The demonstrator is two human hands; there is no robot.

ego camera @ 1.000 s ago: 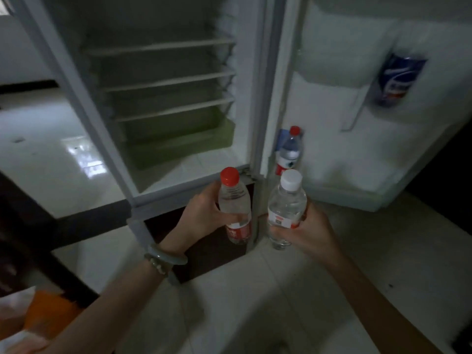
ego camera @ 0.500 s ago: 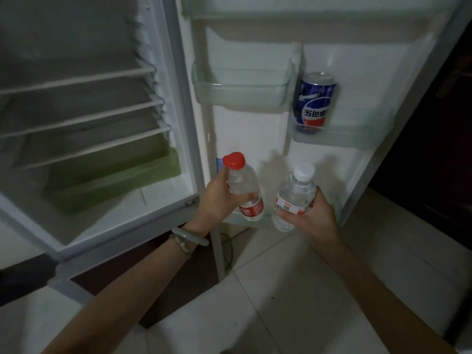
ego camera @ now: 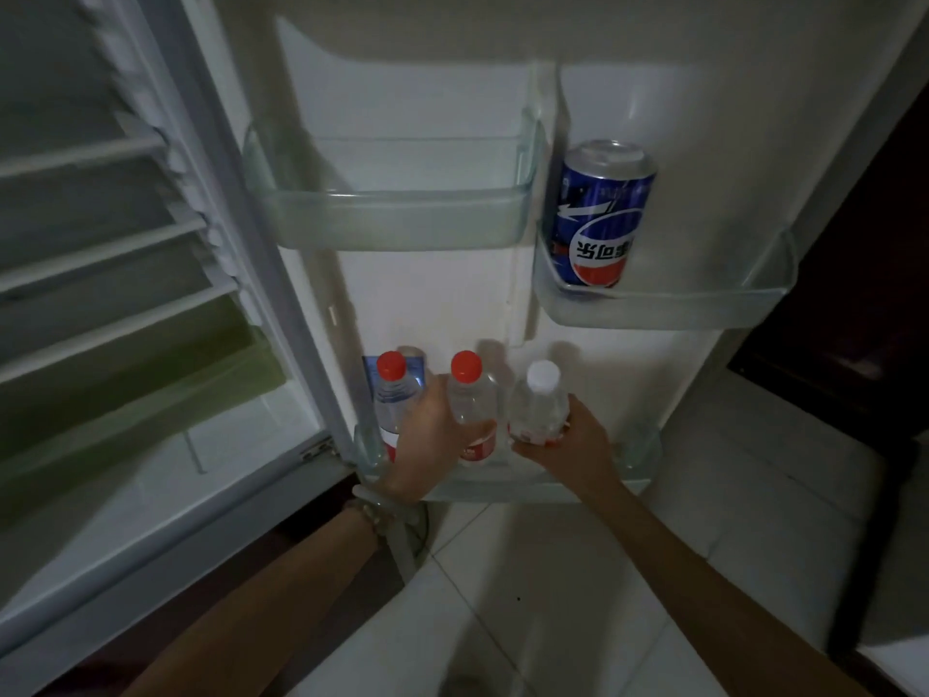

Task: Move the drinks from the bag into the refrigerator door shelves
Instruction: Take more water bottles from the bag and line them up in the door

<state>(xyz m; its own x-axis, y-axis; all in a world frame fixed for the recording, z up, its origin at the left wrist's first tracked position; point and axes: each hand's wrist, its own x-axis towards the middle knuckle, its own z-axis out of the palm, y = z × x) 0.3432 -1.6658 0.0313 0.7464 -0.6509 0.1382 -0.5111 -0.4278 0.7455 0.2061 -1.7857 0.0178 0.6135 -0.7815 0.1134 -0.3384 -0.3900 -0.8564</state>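
Note:
My left hand grips a red-capped water bottle and holds it upright inside the bottom door shelf. Beside it, my right hand grips a white-capped water bottle, also lowered into that shelf. Another red-capped bottle stands at the shelf's left end, with a blue carton behind it. A blue cola can sits in the right middle door shelf. The bag is out of view.
The left middle door shelf holds nothing. The refrigerator body stands open on the left with wire racks and a green drawer. Pale floor tiles lie below; dark furniture stands to the right of the door.
Both hands have moved forward and down, bringing the two bottles into the bottom door shelf. The view has closed in on the door.

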